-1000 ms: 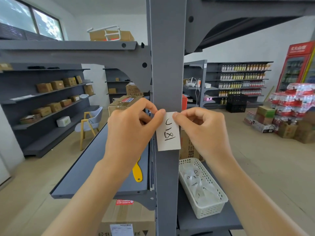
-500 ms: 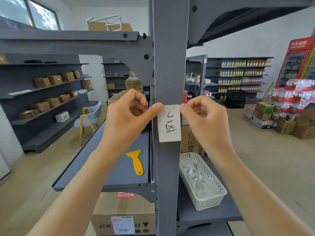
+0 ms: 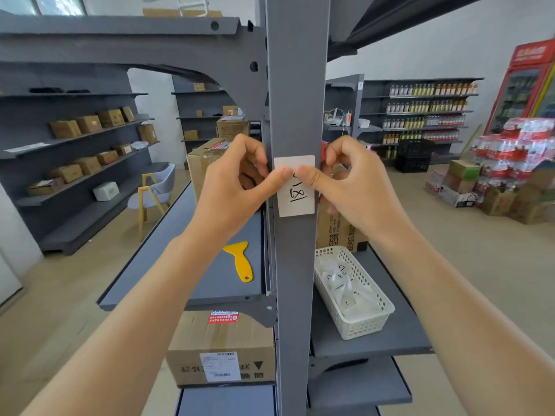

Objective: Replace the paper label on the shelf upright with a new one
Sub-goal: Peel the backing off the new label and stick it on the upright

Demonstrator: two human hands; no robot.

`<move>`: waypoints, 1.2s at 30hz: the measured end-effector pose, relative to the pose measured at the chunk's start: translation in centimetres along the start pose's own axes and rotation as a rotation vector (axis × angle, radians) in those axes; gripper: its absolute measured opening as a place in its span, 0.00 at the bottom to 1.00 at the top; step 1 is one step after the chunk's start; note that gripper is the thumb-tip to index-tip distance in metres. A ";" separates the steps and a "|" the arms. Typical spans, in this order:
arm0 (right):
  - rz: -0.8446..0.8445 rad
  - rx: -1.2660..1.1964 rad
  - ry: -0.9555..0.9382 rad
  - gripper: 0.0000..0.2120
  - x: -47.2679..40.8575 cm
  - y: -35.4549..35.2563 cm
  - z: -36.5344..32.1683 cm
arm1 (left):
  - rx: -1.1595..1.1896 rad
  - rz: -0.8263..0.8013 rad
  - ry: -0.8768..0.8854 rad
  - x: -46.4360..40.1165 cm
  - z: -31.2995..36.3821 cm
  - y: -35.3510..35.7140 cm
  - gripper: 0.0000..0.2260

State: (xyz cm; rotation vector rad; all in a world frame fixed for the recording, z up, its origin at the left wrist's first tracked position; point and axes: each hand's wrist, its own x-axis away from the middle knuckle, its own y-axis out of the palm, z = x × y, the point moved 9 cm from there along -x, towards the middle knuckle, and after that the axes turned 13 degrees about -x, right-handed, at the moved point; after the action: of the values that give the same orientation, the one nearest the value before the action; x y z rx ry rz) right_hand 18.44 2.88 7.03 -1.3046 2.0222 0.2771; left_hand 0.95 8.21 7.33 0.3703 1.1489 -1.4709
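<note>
From the head camera I see a tall grey shelf upright (image 3: 295, 85) right in front of me; a white paper label (image 3: 295, 193) sits flat on its front face, with black hand-drawn marks on it, and its top part is blank. My left hand (image 3: 231, 187) comes in from the left side of the upright; its fingers are curled in and its thumb tip presses on the label near the left edge. My right hand (image 3: 357, 187) comes in from the right; its fingers are curled too, and its thumb tip presses on the label right beside the left thumb, so the two thumb tips almost touch in the middle of the paper. I cannot tell if either hand is pinching an edge of the label or only pushing it flat.

Lower down on the left, a yellow scraper (image 3: 240, 261) lies flat on a grey shelf (image 3: 168, 265), well apart from my hands. On the right, a white basket (image 3: 365, 321) stands on another grey shelf, just beside the upright; it holds small white slips with black marks. A brown box (image 3: 220, 349) sits on the shelf under the scraper; another brown box (image 3: 341, 232) stands behind the basket. Far off on the right are bottles (image 3: 429, 100) in rows and a red fridge (image 3: 525, 82).
</note>
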 end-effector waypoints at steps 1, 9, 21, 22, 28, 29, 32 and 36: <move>-0.013 0.009 0.007 0.18 0.3 0.1 0.3 | -0.008 -0.010 0.008 0.3 -0.2 0.3 0.13; -0.081 0.075 0.036 0.21 2.5 0.5 2.7 | -0.086 -0.089 0.027 2.7 -1.7 1.7 0.18; 0.082 0.211 -0.114 0.19 0.2 0.2 -3.2 | -0.105 0.044 0.061 -1.4 2.0 -1.6 0.11; 0.074 0.215 -0.111 0.19 -0.1 0.1 -3.3 | -0.171 0.055 0.106 -1.7 2.3 -1.6 0.11; -0.043 0.276 -0.082 0.19 -0.4 -0.1 -2.3 | -0.282 0.083 0.236 -0.3 1.8 -0.8 0.16; -0.054 0.290 -0.087 0.19 -0.2 0.1 -2.1 | -0.262 0.080 0.229 0.1 1.5 -0.6 0.17; -0.097 0.337 -0.064 0.22 1.0 0.4 -0.8 | -0.255 0.047 0.242 1.4 0.6 0.4 0.21; -0.186 0.442 -0.027 0.24 2.4 0.9 1.3 | -0.259 -0.050 0.194 3.2 -1.6 1.8 0.24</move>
State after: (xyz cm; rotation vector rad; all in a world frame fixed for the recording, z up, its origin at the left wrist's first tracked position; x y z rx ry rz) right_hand 17.68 2.23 4.36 -1.1830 1.7900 -0.2273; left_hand 1.11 7.92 3.35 0.3098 1.4950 -1.3293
